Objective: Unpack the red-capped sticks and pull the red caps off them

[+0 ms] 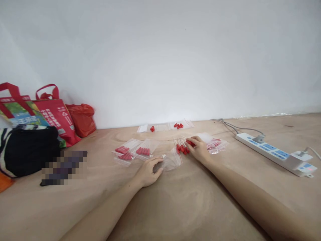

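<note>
My left hand (150, 171) rests low over the table, its fingers and thumb curved around the near edge of a clear plastic zip bag (173, 161). No red pieces show in that bag. Beyond it, my right hand (200, 150) has its fingers closed on a red-headed stick (190, 143); the fingers partly hide it. Several more red-headed sticks (181, 149) lie just left of those fingertips, thin pale stems pointing away from me. Left of centre, clear zip bags (142, 150) with red pieces inside lie flat. More filled bags (214, 144) are piled right of my right hand.
Toward the wall lie clear bags (162, 128) with red heads showing (178, 126). A white power strip (273, 152) with plugs and cables crosses the right side. Shopping bags (56, 118), a black bag (30, 150) and a blurred dark object (65, 168) occupy the left.
</note>
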Demonstrator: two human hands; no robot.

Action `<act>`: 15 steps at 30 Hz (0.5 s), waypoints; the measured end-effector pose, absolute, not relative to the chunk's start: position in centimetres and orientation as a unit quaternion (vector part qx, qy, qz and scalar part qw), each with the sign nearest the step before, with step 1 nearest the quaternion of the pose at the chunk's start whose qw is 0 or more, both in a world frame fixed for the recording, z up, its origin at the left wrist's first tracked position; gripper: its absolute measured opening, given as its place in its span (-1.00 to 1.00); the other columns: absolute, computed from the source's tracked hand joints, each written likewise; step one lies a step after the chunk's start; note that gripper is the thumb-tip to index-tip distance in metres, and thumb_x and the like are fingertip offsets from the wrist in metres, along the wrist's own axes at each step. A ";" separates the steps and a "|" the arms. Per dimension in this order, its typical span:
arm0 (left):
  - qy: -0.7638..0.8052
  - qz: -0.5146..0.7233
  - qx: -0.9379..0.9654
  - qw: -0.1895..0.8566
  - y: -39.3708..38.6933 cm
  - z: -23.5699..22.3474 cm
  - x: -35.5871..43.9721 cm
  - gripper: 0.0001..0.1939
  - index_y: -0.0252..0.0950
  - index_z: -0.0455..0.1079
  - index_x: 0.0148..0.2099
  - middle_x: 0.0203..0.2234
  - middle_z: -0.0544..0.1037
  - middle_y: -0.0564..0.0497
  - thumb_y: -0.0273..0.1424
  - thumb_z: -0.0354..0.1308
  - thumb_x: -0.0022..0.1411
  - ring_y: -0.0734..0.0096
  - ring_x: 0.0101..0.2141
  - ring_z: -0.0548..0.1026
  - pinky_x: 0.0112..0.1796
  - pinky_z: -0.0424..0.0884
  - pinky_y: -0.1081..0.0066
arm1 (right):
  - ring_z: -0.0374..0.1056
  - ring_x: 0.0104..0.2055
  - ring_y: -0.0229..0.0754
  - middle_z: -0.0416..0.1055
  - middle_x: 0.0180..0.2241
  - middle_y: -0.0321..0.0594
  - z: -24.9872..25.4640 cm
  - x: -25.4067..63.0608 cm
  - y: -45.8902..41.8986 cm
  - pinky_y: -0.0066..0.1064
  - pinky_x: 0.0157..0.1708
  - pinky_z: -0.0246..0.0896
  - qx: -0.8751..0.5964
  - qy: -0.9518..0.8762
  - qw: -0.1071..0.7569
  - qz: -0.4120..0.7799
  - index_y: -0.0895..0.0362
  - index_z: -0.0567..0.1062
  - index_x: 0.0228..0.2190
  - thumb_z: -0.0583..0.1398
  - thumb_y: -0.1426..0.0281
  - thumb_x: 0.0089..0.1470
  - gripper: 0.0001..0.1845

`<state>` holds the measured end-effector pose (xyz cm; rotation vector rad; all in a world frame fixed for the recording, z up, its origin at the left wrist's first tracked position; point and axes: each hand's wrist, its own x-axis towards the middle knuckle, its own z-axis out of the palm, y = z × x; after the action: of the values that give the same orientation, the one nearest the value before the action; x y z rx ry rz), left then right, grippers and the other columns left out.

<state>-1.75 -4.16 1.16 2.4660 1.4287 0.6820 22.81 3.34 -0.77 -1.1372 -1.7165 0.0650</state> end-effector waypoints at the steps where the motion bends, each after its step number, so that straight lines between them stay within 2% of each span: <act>1: 0.485 0.232 0.837 0.106 -4.2 1.2 -1.7 -0.68 -0.28 0.34 -0.10 -0.07 0.41 -0.08 -0.40 0.02 0.05 0.28 -0.06 0.36 -0.03 0.26 0.25 | 0.32 -0.34 -0.22 0.36 -0.33 -0.17 -1.0 22.6 3.2 -0.42 -0.36 0.22 -0.481 -0.729 0.487 0.012 0.11 0.49 -0.34 0.07 0.24 0.01 -0.73; 6: 0.484 0.232 0.838 0.102 -4.3 1.4 -1.6 -0.68 -0.27 0.34 -0.11 -0.08 0.42 -0.07 -0.40 0.03 0.04 0.29 -0.08 0.37 -0.04 0.27 0.26 | 0.31 -0.30 -0.20 0.38 -0.29 -0.23 -1.1 22.6 2.8 -0.43 -0.40 0.15 -0.538 -0.754 0.375 -0.043 0.01 0.49 -0.31 0.06 0.18 0.02 -0.72; 10: 0.482 0.234 0.839 0.098 -4.3 1.4 -1.6 -0.69 -0.26 0.34 -0.11 -0.08 0.42 -0.06 -0.40 0.03 0.05 0.30 -0.08 0.37 -0.05 0.28 0.27 | 0.28 -0.25 -0.17 0.38 -0.26 -0.19 -0.8 22.5 2.6 -0.39 -0.32 0.10 -0.551 -0.769 0.320 -0.060 0.03 0.48 -0.29 0.05 0.11 0.01 -0.65; 15: 0.482 0.232 0.839 0.099 -4.2 1.3 -1.7 -0.68 -0.28 0.34 -0.10 -0.08 0.41 -0.09 -0.40 0.02 0.05 0.27 -0.07 0.36 -0.04 0.27 0.24 | 0.23 -0.20 -0.11 0.37 -0.27 -0.17 -0.3 22.3 2.1 -0.30 -0.25 0.03 -0.561 -0.767 0.304 -0.063 0.03 0.48 -0.31 -0.01 0.06 0.03 -0.59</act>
<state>-1.70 -4.23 1.28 2.4823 1.4250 0.6862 22.26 2.14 -0.32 -1.4860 -2.0326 -0.1668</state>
